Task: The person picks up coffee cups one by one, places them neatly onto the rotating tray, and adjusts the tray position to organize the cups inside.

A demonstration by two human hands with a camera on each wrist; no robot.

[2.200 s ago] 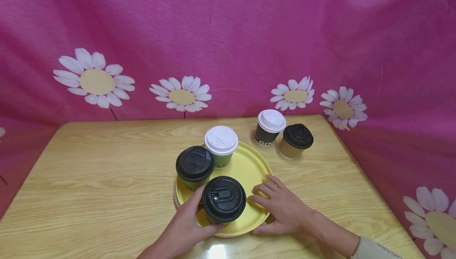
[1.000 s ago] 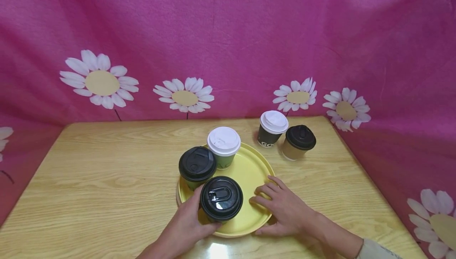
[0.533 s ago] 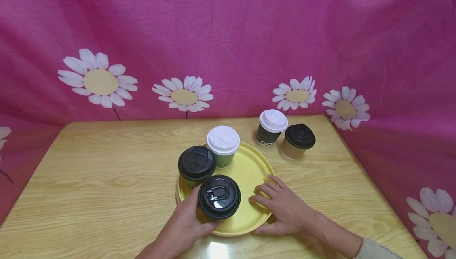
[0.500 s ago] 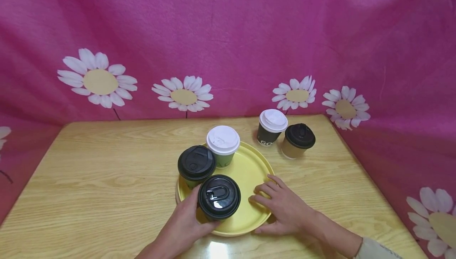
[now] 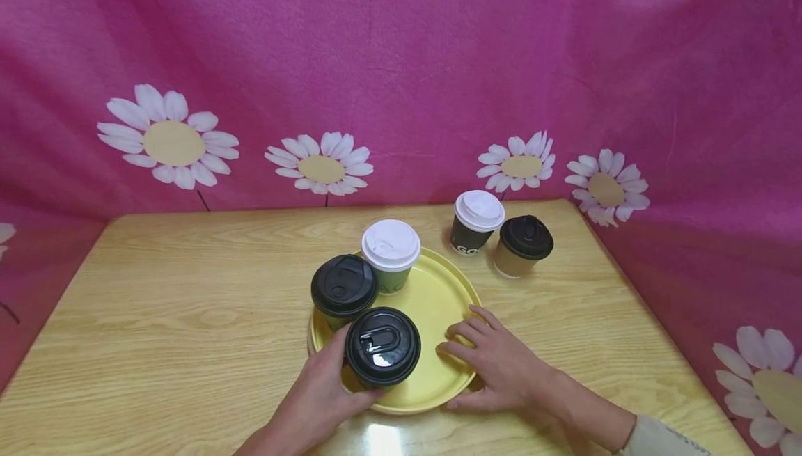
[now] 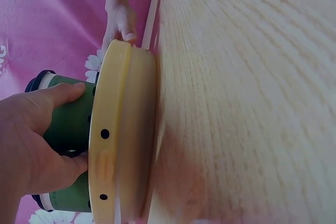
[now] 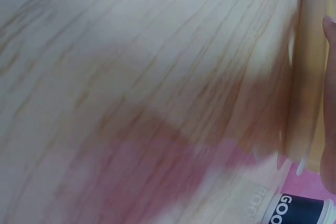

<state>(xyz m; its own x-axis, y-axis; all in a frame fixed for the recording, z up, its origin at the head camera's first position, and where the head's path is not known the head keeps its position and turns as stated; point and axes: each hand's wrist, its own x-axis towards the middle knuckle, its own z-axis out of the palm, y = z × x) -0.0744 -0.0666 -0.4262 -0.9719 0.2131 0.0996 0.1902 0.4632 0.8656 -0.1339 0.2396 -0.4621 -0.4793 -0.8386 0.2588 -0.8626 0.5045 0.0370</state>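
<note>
My left hand (image 5: 319,386) grips a green paper coffee cup with a black lid (image 5: 383,346), thumb on one side and fingers round the other. In the left wrist view the green cup (image 6: 71,121) stands upright close over the yellow round tray (image 6: 107,124). Behind it on the tray are a second black-lidded green cup (image 5: 344,287) and a white-lidded green cup (image 5: 391,247). At the tray's right side my right hand (image 5: 501,365) holds the rim, fingers bent over the edge and thumb against the outer wall. The left fingertips are partly hidden behind the cup.
Off the tray, at the back right of the wooden table (image 5: 188,317), stand a dark cup with a white lid (image 5: 476,223) and a brown cup with a black lid (image 5: 523,247). A pink cloth (image 5: 401,59) with daisies hangs behind and along the sides.
The gripped cup has shifted slightly left across the tray, towards the second black-lidded cup, with my left hand on it. My right hand stays at the tray's rim.
</note>
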